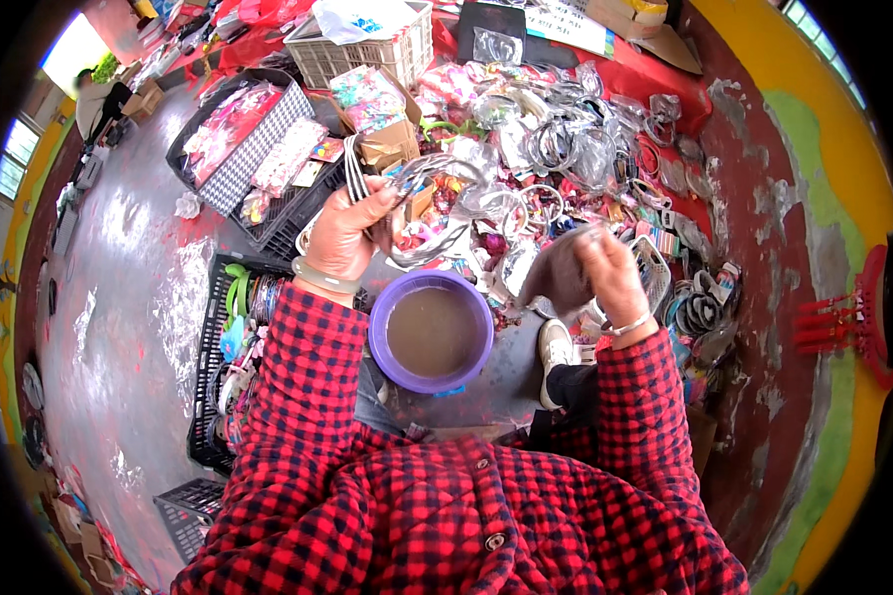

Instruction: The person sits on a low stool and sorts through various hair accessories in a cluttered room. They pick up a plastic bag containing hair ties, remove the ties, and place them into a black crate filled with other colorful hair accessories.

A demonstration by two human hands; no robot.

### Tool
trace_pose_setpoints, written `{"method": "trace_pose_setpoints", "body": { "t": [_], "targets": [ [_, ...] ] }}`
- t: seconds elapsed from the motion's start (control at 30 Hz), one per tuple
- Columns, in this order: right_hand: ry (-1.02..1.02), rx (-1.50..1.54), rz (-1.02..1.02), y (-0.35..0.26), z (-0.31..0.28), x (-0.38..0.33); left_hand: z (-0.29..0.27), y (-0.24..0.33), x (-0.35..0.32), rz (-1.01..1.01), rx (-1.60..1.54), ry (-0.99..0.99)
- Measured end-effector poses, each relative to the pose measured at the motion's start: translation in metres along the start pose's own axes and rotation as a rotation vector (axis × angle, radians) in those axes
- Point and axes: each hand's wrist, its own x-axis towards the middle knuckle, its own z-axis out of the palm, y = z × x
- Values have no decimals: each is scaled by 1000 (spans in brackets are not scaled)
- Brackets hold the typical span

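Observation:
My left hand [343, 238] is closed round a bunch of thin grey and white headbands [354, 171], whose curved ends spread out to its right. A dark grey-brown cloth [556, 276] hangs from my closed right hand [613, 278], a little blurred and apart from the headbands. Between and below both hands stands a round purple basin [378, 342] holding murky brownish water. Beyond the hands lies a wide heap of hair accessories [556, 149], with hoops and clear plastic packets among them.
Left of the basin, a black crate [206, 382] holds coloured headbands. A houndstooth-patterned box [268, 139] of packets and a pale plastic crate [407, 50] stand farther off. My white shoe [556, 347] is right of the basin. Another person [94, 104] sits far left.

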Motion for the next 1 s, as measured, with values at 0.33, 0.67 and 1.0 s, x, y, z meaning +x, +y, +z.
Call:
{"method": "trace_pose_setpoints", "body": {
  "t": [0.33, 0.67, 1.0],
  "targets": [
    [-2, 1078, 223, -17, 34, 7, 27, -60, 5, 153, 172, -4],
    [-57, 1116, 208, -16, 74, 7, 48, -72, 0, 331, 516, -133],
    [-198, 968, 292, 10, 87, 1, 48, -92, 0, 147, 432, -200]
  ]
}}
